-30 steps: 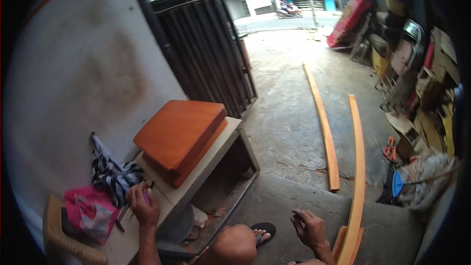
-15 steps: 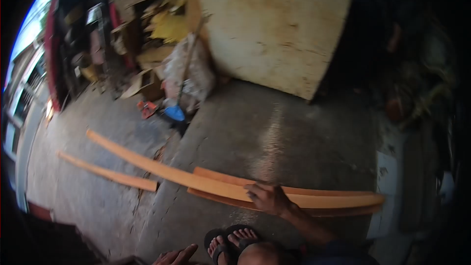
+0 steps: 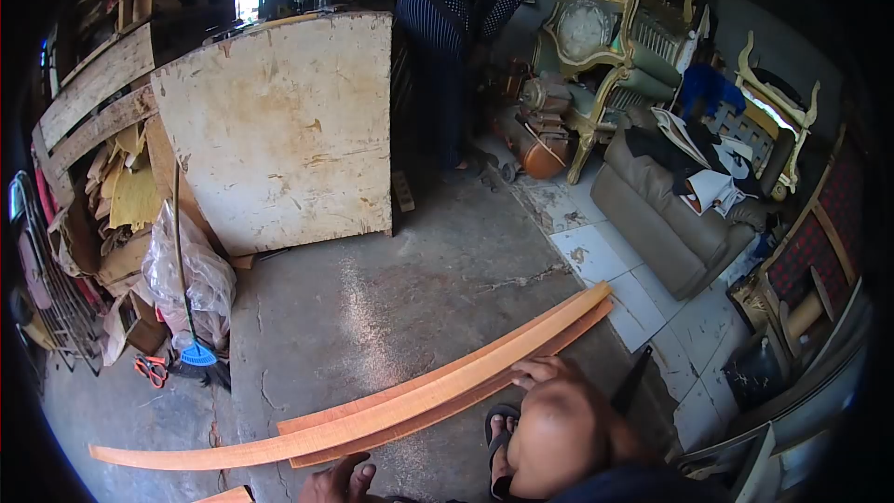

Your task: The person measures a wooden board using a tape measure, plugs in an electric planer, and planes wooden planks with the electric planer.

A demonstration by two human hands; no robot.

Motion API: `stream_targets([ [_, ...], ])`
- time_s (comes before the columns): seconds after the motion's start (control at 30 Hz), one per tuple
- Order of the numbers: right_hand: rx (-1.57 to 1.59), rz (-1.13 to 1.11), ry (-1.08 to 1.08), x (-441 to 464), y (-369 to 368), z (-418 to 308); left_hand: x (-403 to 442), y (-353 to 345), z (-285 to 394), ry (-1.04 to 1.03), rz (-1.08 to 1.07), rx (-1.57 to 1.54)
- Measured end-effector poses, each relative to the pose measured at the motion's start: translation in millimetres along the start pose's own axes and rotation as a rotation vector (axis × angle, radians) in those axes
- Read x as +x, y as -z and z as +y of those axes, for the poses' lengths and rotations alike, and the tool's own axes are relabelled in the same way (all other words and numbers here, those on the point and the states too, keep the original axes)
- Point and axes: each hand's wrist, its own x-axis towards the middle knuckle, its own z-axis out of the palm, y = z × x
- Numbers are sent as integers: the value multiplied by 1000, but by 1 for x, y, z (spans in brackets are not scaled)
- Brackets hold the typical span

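Note:
Long orange-brown wooden strips lie stacked on the concrete floor. The top strip (image 3: 372, 429) reaches out farther left than the wider board (image 3: 447, 422) beneath it. My right hand (image 3: 543, 373) is at the near edge of the stack, toward its right end, beside my bent knee. Its fingers are loosely extended, the tips at the lower board's edge; whether they press on it I cannot tell. Low in the view, my left hand (image 3: 337, 482) is just below the boards, thumb and fingers apart, holding nothing. The end of another wooden strip (image 3: 228, 496) shows at the bottom edge.
Sawdust (image 3: 368, 326) is scattered beyond the boards. A large pale wooden panel (image 3: 279, 130) stands behind. To the left are a plastic bag (image 3: 191, 270), a blue fly swatter (image 3: 197, 354) and an orange-handled tool (image 3: 151, 371). A grey armchair (image 3: 661, 214) is right; a person (image 3: 456, 19) bends over behind.
My view has swung right, bringing the armchair and bending person into sight. My right hand has shifted from the top strip to the stack's near edge. My left hand remains low.

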Motion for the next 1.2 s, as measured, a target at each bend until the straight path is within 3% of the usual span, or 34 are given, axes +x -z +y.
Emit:
stream_targets([
  [0.1, 113, 261, -129, 3, 2, 7, 19, -11, -3, 29, -35, -51],
  [0.13, 124, 257, -121, 10, 5, 13, 24, -13, 0, 63, -93, -15],
  [0.2, -16, -23, -110, 37, 28, 35, 29, -18, 12, 8, -92, -8],
  [0.23, -8, -19, -111, 42, 31, 43, 35, -20, 18, -53, -91, -4],
  [0.3, -11, 255, -316, 46, 31, 59, 45, -20, 34, -32, -117, 19],
  [0.37, 101, 141, -374, 48, 32, 85, 63, -24, 49, 24, -137, -7],
  [0.4, 202, 22, -422, 46, 32, 100, 87, -23, 47, 270, -425, 4],
  [0.43, 223, 21, -431, 39, 22, 122, 101, -32, 46, 277, -435, 23],
  [0.5, -4, 172, -338, 37, -2, 165, 132, -52, 38, 46, -488, 227],
  [0.53, -30, 33, -475, 38, -5, 182, 149, -71, 11, -204, -445, 475],
  [0.57, -6, 35, -465, 43, -12, 206, 168, -81, 15, -216, -572, 603],
  [0.63, -564, 23, 16, 51, -23, 253, 189, -119, -7, -325, -610, 721],
  [0.67, -544, -6, 138, 58, -26, 272, 198, -143, -20, -335, -670, 735],
  [0.7, -520, -16, 133, 62, -28, 286, 204, -167, -29, -345, -740, 749],
  [0.77, -472, -209, 249, 81, -27, 312, 217, -215, -47, -241, -741, 630],
  [0.8, -364, -376, 238, 92, -6, 307, 221, -236, -48, -263, -765, 727],
  [0.9, -305, -370, 360, 99, -11, 331, 216, -277, -72, -234, -753, 792],
  [0.97, -245, -273, 435, 95, -13, 339, 216, -280, -82, -190, -649, 619],
  [1.0, -231, -278, 454, 96, -10, 343, 201, -269, -48, -247, -510, 729],
  [1.1, -209, -227, 478, 94, -17, 349, 187, -289, -71, -265, -459, 739],
  [1.13, -213, -237, 478, 93, -20, 351, 185, -291, -76, -301, -424, 771],
  [1.17, -217, -246, 478, 98, -14, 347, 193, -278, -38, -226, -496, 838],
  [1.2, -406, -411, 485, 106, -6, 346, 200, -279, -40, -249, -537, 874],
])
